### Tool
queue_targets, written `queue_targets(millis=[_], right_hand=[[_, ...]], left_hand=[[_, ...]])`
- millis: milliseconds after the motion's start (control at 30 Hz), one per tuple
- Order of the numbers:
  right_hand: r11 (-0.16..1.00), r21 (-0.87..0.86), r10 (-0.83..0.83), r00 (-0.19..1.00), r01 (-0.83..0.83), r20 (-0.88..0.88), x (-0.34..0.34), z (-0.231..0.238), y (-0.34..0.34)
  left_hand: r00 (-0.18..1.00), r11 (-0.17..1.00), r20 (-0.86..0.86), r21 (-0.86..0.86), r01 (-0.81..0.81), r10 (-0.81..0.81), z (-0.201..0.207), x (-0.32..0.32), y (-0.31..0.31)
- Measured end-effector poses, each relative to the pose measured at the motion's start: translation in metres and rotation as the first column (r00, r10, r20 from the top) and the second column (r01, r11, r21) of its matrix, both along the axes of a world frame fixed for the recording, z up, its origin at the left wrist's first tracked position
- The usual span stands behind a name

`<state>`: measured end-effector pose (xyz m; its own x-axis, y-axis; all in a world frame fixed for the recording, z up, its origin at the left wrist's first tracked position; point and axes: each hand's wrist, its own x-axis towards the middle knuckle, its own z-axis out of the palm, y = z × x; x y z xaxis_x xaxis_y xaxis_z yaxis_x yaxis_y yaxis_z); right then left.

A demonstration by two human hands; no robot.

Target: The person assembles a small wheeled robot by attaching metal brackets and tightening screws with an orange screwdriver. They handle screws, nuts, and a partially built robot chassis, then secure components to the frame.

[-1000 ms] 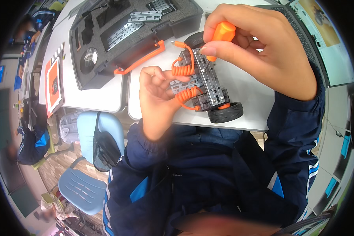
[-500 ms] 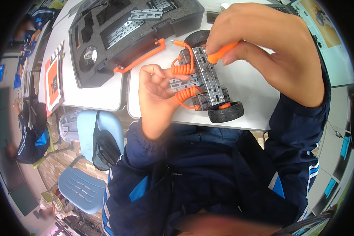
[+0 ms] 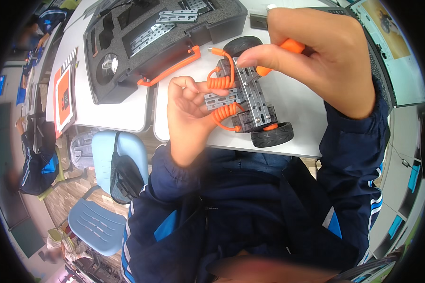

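left hand (image 3: 190,118) — fingers pinched on car (image 3: 250,101) frame | right hand (image 3: 326,56) — clamped on orange tool (image 3: 283,49) | white table (image 3: 302,108)

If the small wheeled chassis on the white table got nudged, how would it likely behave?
The chassis would probably roll, since it has black rubber tyres. Its perforated metal beams look stiff, so it should move as one piece. The coiled orange cables look springy and would likely flex or snag.

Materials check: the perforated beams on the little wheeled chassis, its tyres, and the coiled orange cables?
Perforated beams: likely metal, matte grey with a dull sheen, punched holes.
Tyres: probably rubber, matte black, treaded.
Coiled cables: seemingly flexible plastic or rubber, smooth glossy orange.
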<state>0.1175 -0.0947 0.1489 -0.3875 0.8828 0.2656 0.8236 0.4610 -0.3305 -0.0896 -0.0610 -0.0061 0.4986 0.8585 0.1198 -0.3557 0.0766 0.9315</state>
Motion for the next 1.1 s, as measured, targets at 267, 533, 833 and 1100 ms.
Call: queue_targets(millis=[267,533,833,1100], right_hand=[[0.964,0.259,-0.074,0.997,0.065,0.024,-0.003,-0.030,0.003],[0.975,0.174,0.179,0.955,-0.139,-0.235,-0.004,-0.016,0.000],[0.999,0.016,-0.030,0.996,0.032,-0.089,0.003,-0.013,-0.013],[0.954,0.298,0.003,0.997,-0.025,0.076,0.004,-0.018,0.000]], left_hand=[[1.000,1.000,-0.002,-0.016,-0.005,0.005,0.001,0.000,-0.001],[1.000,1.000,0.024,-0.016,-0.005,0.005,0.001,0.000,-0.001],[1.000,1.000,-0.001,-0.013,-0.004,0.004,0.001,0.000,-0.001],[1.000,0.999,-0.016,0.024,-0.023,0.023,0.000,0.000,-0.002]])
